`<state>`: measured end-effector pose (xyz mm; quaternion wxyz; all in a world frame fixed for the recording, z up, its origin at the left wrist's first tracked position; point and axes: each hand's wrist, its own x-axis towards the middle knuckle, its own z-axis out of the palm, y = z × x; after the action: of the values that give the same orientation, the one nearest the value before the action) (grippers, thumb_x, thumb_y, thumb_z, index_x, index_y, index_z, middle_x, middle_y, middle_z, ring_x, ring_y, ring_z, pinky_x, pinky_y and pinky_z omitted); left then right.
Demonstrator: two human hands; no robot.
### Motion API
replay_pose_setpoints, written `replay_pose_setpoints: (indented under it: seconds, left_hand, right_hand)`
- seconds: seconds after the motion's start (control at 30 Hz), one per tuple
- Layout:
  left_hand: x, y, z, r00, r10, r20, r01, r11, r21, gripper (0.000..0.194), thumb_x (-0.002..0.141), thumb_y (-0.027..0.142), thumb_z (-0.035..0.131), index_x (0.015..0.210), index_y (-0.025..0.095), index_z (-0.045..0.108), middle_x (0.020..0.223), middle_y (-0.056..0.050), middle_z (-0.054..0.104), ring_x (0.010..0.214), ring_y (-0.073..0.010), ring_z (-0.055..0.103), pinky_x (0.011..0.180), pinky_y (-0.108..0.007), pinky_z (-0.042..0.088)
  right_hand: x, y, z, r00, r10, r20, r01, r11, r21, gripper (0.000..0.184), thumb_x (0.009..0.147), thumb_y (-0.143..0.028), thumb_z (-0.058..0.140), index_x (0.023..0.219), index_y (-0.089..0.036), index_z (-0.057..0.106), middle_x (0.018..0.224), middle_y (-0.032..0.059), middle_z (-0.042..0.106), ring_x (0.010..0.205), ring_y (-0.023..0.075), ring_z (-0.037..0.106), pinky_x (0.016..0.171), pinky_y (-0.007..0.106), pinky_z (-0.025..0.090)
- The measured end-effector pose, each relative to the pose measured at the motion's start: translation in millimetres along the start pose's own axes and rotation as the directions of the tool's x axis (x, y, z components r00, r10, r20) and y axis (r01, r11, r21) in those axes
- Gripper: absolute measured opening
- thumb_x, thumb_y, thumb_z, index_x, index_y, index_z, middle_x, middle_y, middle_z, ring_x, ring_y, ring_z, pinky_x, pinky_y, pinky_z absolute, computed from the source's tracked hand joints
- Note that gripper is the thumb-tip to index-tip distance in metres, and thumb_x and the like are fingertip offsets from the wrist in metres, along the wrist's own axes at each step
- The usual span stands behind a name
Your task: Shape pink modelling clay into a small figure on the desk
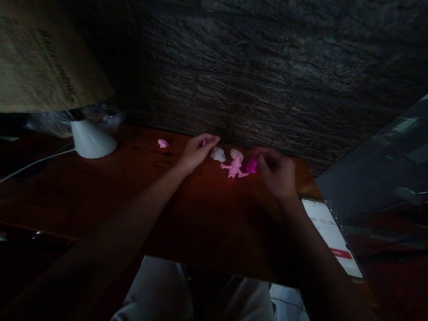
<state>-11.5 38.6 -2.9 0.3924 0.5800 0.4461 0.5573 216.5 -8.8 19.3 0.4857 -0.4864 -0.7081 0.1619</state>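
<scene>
A small pink clay figure (233, 170) lies on the wooden table (127, 197) near the far wall. A white lump (218, 154) and a pale pink lump (236, 154) sit just behind it. My right hand (275, 174) pinches a magenta lump (252, 165) right beside the figure. My left hand (196, 152) rests left of the white lump, fingers curled, with a bit of pink showing at the fingertips. Another pink piece (162, 143) lies apart, further left.
A white lamp base (92, 140) with its beige shade (30, 57) stands at the back left, a cord trailing off it. A lit phone (331, 236) lies at the table's right edge. A dark brick wall rises behind. My lap shows below the front edge.
</scene>
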Motion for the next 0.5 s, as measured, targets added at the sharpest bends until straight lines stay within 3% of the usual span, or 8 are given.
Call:
replay_pose_setpoints:
  seconds: [0.1,0.17,0.33,0.43,0.5]
  left_hand:
    - [-2,23,6.3,0.996,0.036,0.076,-0.027,0.992,-0.12,0.032,0.093,0.046,0.054,0.093,0.018,0.069,0.07,-0.001,0.062,0.054,-0.0103,0.045,0.053,-0.025,0.035]
    - [-8,36,14.0,0.982,0.07,0.173,-0.034,0.979,-0.203,0.029,0.094,0.038,0.049,0.098,0.016,0.068,0.075,-0.003,0.066,0.055,-0.0106,0.047,0.054,-0.026,0.037]
    - [-25,46,31.9,0.947,0.098,0.307,-0.031,0.976,-0.216,0.037,0.09,0.027,0.047,0.122,0.016,0.064,0.105,-0.008,0.073,0.088,-0.0187,0.065,0.074,-0.03,0.05]
    - [-30,41,35.0,0.922,0.122,0.367,-0.057,0.981,-0.183,0.046,0.092,0.031,0.049,0.136,0.02,0.057,0.123,-0.008,0.07,0.108,-0.0236,0.065,0.088,-0.034,0.052]
    - [-30,38,34.3,0.921,0.116,0.373,-0.064,0.987,-0.15,0.049,0.092,0.034,0.051,0.139,0.022,0.056,0.13,-0.008,0.067,0.115,-0.0256,0.063,0.093,-0.036,0.051]
  right_hand:
    - [-1,-5,3,1.0,0.018,-0.012,-0.016,0.989,0.148,0.034,0.091,-0.046,0.059,0.1,-0.017,0.074,0.078,0.0046,0.074,0.066,0.018,0.068,0.065,0.031,0.053]
    - [-2,-10,7,1.0,0.014,0.027,-0.02,0.964,0.266,0.035,0.09,-0.047,0.062,0.104,-0.017,0.073,0.08,0.0047,0.074,0.068,0.0175,0.067,0.067,0.032,0.054]
    - [-6,-17,14,0.993,-0.02,0.12,-0.025,0.932,0.361,0.041,0.085,-0.046,0.071,0.118,-0.023,0.069,0.107,0.0063,0.075,0.085,0.0193,0.07,0.075,0.033,0.057]
    - [-6,-17,15,0.99,-0.032,0.136,-0.025,0.917,0.398,0.042,0.086,-0.043,0.071,0.123,-0.025,0.067,0.116,0.006,0.074,0.096,0.0204,0.07,0.082,0.034,0.057]
    - [-5,-17,14,0.987,-0.041,0.155,-0.032,0.897,0.44,0.037,0.087,-0.042,0.07,0.12,-0.025,0.069,0.113,0.0053,0.075,0.093,0.0198,0.07,0.08,0.033,0.057]
